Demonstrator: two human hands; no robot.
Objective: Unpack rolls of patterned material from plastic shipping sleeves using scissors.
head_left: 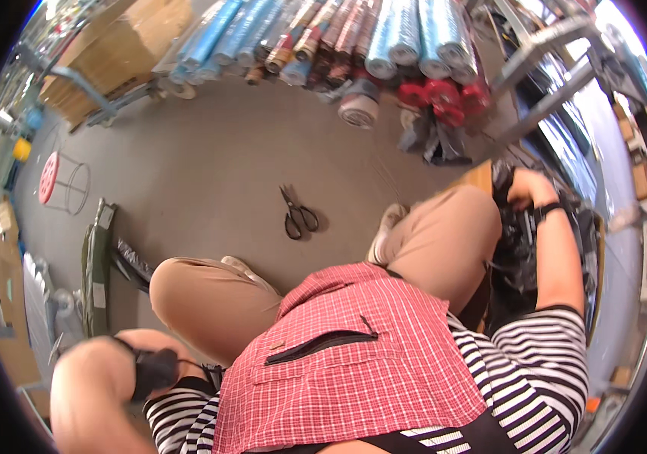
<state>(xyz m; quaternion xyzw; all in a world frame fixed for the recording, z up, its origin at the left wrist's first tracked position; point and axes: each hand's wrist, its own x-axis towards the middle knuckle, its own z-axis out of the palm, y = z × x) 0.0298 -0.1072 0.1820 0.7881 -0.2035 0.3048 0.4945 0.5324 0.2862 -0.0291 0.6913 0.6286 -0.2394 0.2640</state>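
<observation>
My right hand [529, 188] reaches out to the right, beside my raised knee. Its fingers curl into crumpled black plastic [516, 246], which looks like a bag, and are partly hidden by it. A black band [548, 211] circles that wrist. At the lower left my left arm [96, 378] is bent and blurred, and the hand lies outside the picture. A dark object [155, 372] shows against this arm; I cannot make out what it is. Black-handled scissors [298, 216] lie on the floor ahead of my feet, blades pointing away.
Rolls wrapped in blue and patterned film [403, 45] line the far side. A large cardboard box [115, 57] is at the far left, a stool with a pink seat [49, 178] nearer. A green folded bundle [97, 265] stands by my left knee. Metal framing [546, 41] rises far right.
</observation>
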